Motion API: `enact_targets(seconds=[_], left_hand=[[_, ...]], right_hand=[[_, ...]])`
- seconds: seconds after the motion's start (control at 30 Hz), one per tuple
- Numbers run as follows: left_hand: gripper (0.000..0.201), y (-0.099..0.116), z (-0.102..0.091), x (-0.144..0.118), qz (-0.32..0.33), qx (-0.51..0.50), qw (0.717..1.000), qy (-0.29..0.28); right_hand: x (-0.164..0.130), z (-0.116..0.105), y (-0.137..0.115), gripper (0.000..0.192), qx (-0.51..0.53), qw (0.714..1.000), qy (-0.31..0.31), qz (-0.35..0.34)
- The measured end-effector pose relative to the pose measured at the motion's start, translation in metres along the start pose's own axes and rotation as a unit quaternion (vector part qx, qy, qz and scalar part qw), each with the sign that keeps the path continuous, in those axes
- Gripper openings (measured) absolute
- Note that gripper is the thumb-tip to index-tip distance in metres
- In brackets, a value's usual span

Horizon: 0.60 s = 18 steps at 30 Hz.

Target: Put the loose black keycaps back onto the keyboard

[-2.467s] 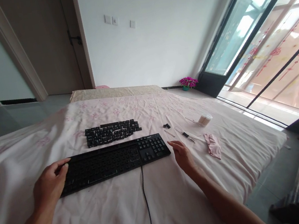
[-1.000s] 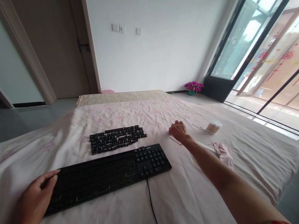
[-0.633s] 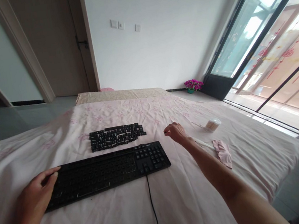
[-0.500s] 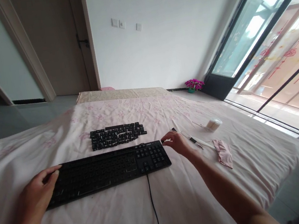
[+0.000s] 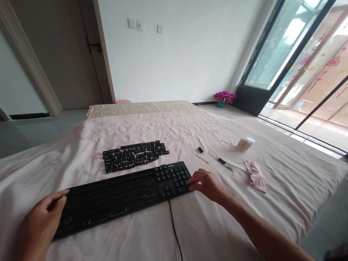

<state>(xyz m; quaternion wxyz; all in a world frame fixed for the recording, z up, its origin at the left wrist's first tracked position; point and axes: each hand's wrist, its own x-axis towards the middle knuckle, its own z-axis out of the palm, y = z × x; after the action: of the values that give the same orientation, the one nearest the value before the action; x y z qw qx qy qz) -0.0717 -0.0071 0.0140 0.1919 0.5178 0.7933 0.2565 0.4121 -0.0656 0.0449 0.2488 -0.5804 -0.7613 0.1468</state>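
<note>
A black keyboard (image 5: 112,201) lies across the pink sheet, its main key area stripped of caps while the number pad at the right still has its keys. My left hand (image 5: 44,219) grips the keyboard's left end between thumb and fingers. At the right edge, beside the number pad, my right hand (image 5: 205,183) pinches the frame with bent fingers. Just beyond the keyboard, loose black keycaps (image 5: 131,156) sit grouped in rows. A black cable (image 5: 177,241) runs from the keyboard toward me.
Right of the keyboard lie a small black piece (image 5: 200,149), a thin stick (image 5: 202,158), a wire-looped tool (image 5: 222,160), a clear round container (image 5: 246,143) and a pink cloth (image 5: 255,175). The bed sheet (image 5: 115,256) is wrinkled. Pink flowers (image 5: 224,97) stand by the glass door.
My right hand has slid from the keyboard's upper right corner down its right edge, uncovering the small black piece and thin stick. My left hand stays on the left end.
</note>
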Motion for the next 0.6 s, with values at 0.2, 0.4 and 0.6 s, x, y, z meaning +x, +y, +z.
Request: enact_targets(seconds=[0.2,0.4,0.6], left_hand=[[0.044,0.001,-0.001,0.000,0.002,-0.003,1.000,0.001],[0.044,0.000,0.000,0.000,0.002,0.011,1.000,0.005],[0.045,0.000,-0.001,-0.001,0.005,0.008,1.000,0.005]], right_hand=[[-0.004,-0.001,-0.001,0.012,-0.051,0.998,-0.005,-0.043],[-0.008,-0.003,-0.012,0.017,-0.107,0.991,-0.003,-0.076],[-0.012,-0.003,-0.019,0.022,-0.160,0.982,-0.009,-0.099]])
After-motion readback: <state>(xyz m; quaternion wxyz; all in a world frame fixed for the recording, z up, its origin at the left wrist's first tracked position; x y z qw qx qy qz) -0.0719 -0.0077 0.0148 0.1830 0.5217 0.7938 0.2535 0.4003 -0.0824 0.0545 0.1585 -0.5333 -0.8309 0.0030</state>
